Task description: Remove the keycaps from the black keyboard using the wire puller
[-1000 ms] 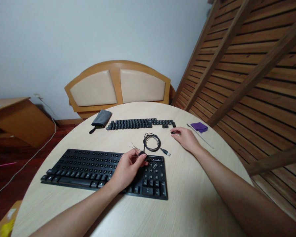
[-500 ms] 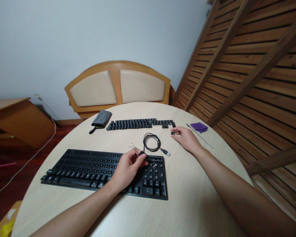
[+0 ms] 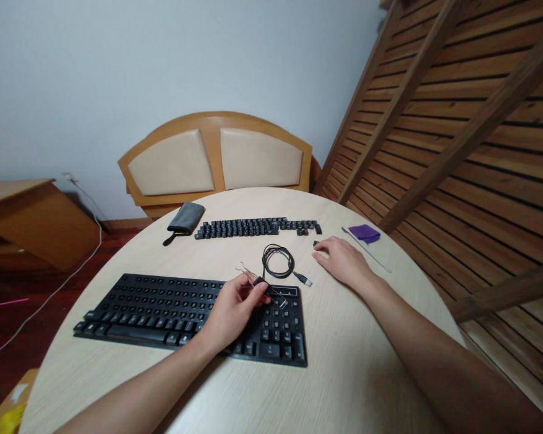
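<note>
Spanning the near half of the round table [image 3: 344, 361], the black keyboard [image 3: 154, 304] leaves bare wood to its right; the left hand [image 3: 233, 310] pinches a wire keycap puller [image 3: 247, 272] over its far edge; the right hand [image 3: 341, 262] lies flat, fingers relaxed, beside a loose keycap [image 3: 315, 243]

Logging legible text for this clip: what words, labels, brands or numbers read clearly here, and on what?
Nothing reads clearly.
On the keyboard: pale key legends, too small to read.
On the loose keycaps in the far row: pale marks, too small to read.
On the wire tool in the left hand: no marking visible.
On the grey pouch, purple cloth and cable: no text visible.
</note>
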